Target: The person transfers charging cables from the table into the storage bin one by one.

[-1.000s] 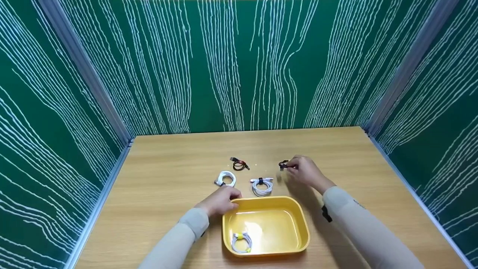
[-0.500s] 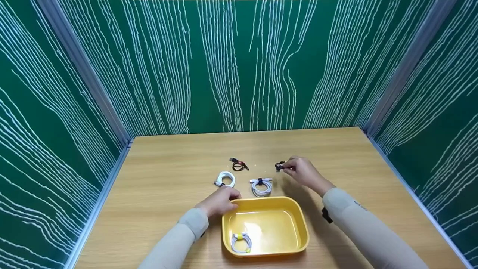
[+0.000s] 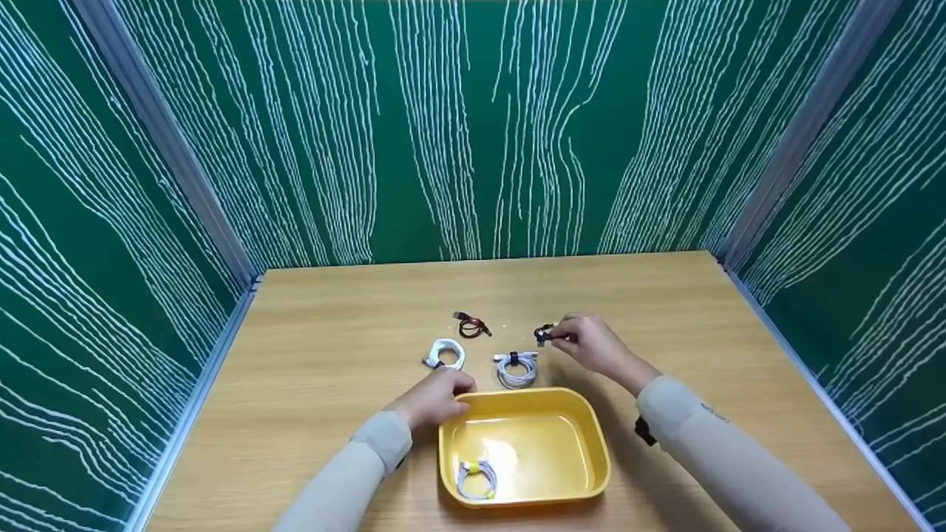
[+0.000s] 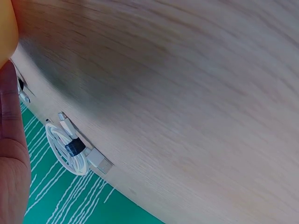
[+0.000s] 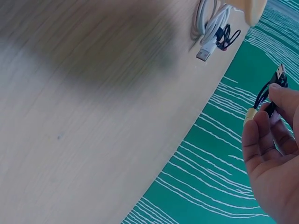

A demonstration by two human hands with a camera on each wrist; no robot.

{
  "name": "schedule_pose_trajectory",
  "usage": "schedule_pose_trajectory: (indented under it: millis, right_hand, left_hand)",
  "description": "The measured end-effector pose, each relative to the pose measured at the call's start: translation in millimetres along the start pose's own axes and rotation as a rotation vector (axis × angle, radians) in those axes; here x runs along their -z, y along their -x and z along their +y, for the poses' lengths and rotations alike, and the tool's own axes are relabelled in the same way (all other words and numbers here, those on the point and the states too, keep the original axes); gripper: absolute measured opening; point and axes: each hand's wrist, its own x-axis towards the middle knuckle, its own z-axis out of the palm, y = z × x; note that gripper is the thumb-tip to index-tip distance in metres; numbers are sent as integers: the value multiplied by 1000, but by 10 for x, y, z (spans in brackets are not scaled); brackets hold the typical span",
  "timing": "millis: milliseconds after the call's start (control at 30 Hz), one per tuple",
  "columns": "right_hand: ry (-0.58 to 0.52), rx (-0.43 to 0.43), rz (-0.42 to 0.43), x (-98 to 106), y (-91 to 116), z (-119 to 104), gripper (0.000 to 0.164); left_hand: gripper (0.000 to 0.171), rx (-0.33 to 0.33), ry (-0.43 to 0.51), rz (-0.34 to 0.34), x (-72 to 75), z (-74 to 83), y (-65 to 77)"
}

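Note:
My right hand (image 3: 597,347) pinches a small coiled black USB cable (image 3: 543,335) between thumb and fingers, above the table. In the right wrist view its metal plug (image 5: 280,71) sticks up past the thumb. At the far left corner of a yellow plastic tub (image 3: 602,436), my left hand (image 3: 434,399) grips the rim. Inside the tub lies a coiled grey cable (image 3: 477,480) with a yellow tie. Just beyond the tub are a white cable coil (image 3: 451,346) and another white cable (image 3: 517,373) with a black strap. A black cable with a red tie (image 3: 471,325) lies farther back.
The wooden table (image 3: 310,355) is enclosed by green walls (image 3: 473,148) with white wavy lines at the back and both sides. Metal posts (image 3: 177,125) stand at the back corners.
The right hand has moved left and slightly nearer with the black USB cable, toward the strapped white cable. My left hand and the tub have stayed put.

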Motion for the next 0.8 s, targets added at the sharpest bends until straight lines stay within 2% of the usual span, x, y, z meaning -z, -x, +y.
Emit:
schedule_pose_trajectory:
  millis: [200, 433, 800]
  right_hand:
    - [-7, 4, -12, 10, 39, -58, 12]
    - [22, 89, 19, -24, 70, -119, 8]
    - [3, 129, 29, -56, 127, -199, 10]
  left_hand:
    - [15, -7, -5, 2, 3, 5, 5]
    - [13, -78, -40, 17, -1, -7, -1]
    - [13, -28, -25, -2, 0, 1, 0]
